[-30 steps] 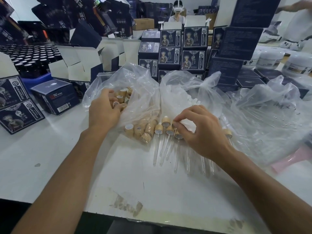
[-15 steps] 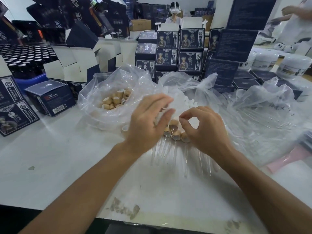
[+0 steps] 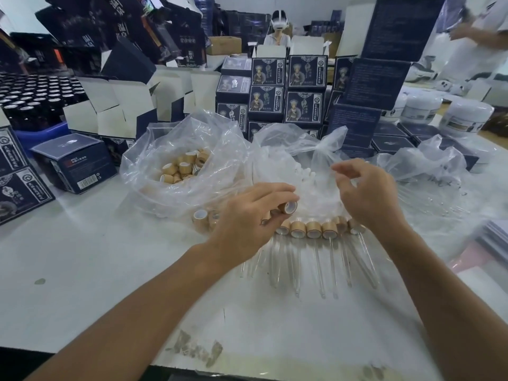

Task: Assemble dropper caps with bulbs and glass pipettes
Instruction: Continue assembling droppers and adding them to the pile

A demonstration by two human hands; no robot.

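Left hand (image 3: 244,218) pinches a bamboo cap (image 3: 288,207) above the row of finished droppers (image 3: 313,229) on the table (image 3: 82,270). Right hand (image 3: 368,196), fingers loosely curled, empty, over the bag of white bulbs (image 3: 280,171).

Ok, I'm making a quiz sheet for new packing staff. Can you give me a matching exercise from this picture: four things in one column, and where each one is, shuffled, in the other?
Things:
1. loose wooden caps
2. white bulbs
3. single wooden cap
4. finished droppers

Places:
A. held in the fingers of the left hand
B. lying in a row on the table
C. in the middle plastic bag, where the right hand reaches
D. in the left plastic bag

Pairs: 1-D, 2-C, 3-A, 4-B
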